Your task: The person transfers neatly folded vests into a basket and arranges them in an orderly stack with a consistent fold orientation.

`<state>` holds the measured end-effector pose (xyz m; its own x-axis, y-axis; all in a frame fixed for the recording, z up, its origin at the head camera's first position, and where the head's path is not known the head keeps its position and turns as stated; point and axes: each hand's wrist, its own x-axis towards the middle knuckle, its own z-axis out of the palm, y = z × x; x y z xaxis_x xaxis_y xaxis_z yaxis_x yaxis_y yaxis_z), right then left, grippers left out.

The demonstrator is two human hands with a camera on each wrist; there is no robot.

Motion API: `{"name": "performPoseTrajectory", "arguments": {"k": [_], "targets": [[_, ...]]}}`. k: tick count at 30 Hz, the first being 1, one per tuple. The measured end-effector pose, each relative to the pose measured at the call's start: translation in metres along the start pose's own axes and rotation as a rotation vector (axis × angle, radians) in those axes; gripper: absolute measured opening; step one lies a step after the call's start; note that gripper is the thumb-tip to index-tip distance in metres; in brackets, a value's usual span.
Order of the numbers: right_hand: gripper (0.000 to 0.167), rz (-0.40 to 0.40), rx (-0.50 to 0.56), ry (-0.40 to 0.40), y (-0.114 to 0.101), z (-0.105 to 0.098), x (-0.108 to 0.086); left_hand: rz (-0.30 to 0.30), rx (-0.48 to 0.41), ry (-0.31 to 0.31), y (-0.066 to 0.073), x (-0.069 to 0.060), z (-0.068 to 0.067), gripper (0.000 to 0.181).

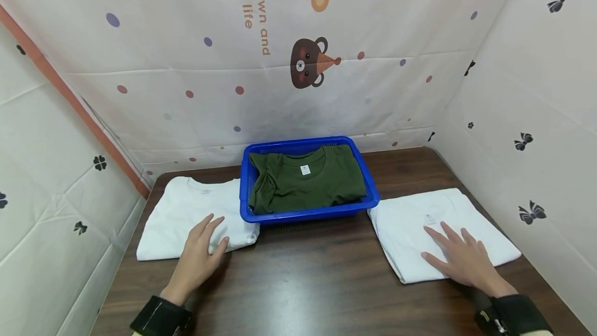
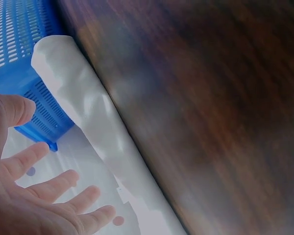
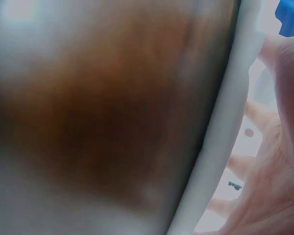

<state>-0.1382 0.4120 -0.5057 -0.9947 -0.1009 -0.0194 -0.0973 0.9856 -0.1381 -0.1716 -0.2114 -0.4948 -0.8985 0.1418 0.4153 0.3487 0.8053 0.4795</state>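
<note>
Green T-shirt (image 1: 305,183) lies folded in blue basket (image 1: 308,215), far edge of worktop (image 1: 298,279); left white T-shirt (image 1: 179,217), right white T-shirt (image 1: 401,232), also folded, lie outside by side edges, left hand (image 1: 198,258), right hand (image 1: 464,259) spread, gripping nothing.

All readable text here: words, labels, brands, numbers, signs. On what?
"y down and": backdrop, sideways, start cut off at frame top.
"t of life": same backdrop, start also cut off.
Green shirt: white neck label, too small to read.
Left white shirt: neck print, too small to read.
Right white shirt: neck print, too small to read.
</note>
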Motion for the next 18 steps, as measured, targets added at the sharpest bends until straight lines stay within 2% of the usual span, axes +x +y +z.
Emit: {"name": "performPoseTrajectory", "arguments": {"k": [7, 11, 13, 15, 18], "targets": [[0.076, 0.012, -0.038, 0.012, -0.006, 0.003, -0.028, 0.008, -0.004, 0.014, -0.001, -0.002, -0.002, 0.052], [0.074, -0.02, -0.08, 0.035, -0.007, 0.002, -0.038, 0.001, -0.005, 0.02, -0.003, -0.002, -0.003, 0.051], [0.073, -0.043, -0.092, 0.044, -0.006, -0.003, -0.038, -0.003, -0.009, 0.021, -0.005, -0.001, -0.003, 0.051], [0.074, -0.032, -0.058, 0.034, -0.003, -0.012, -0.034, -0.005, -0.017, 0.021, -0.005, -0.001, -0.003, 0.051], [0.075, 0.036, 0.027, 0.012, 0.009, -0.026, -0.021, -0.021, -0.027, 0.017, -0.004, -0.001, -0.006, 0.05]]}}
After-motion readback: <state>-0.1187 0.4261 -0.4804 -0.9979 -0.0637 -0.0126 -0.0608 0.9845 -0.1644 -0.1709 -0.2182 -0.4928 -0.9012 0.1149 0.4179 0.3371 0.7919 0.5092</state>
